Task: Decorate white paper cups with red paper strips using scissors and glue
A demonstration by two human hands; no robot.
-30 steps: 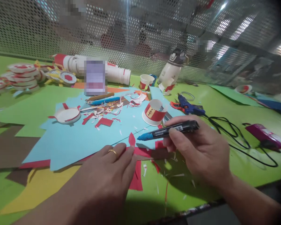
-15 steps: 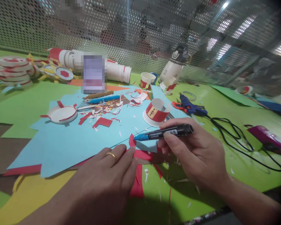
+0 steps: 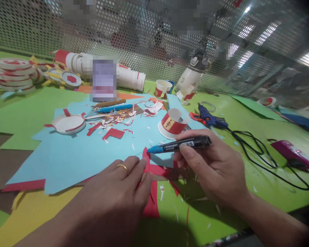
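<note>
My right hand (image 3: 208, 168) holds a black permanent marker (image 3: 186, 143) with a blue tip section. The marker slants left, and its tip meets a small red paper strip (image 3: 146, 155). My left hand (image 3: 121, 185), with a gold ring, is closed on that strip from the left, its fingertips pressing it down. Part of the strip is hidden under the fingers. Below both hands is a light blue paper sheet (image 3: 74, 161). Another red paper piece (image 3: 154, 206) lies beside my left thumb. Just beyond the marker stands a cut red-and-white paper cup (image 3: 171, 125).
Paper scraps (image 3: 114, 133), a blue pen (image 3: 115, 108) and a white paper disc (image 3: 69, 124) lie on the blue sheet. A glue gun (image 3: 211, 118) with a black cord is at right, near a purple device (image 3: 293, 154). Stacked cups, a phone (image 3: 104, 80) and a bottle (image 3: 192, 73) stand behind.
The left fingers have shifted slightly, and more of the red strip shows beside them. The marker tip stays on the strip with hardly any movement.
</note>
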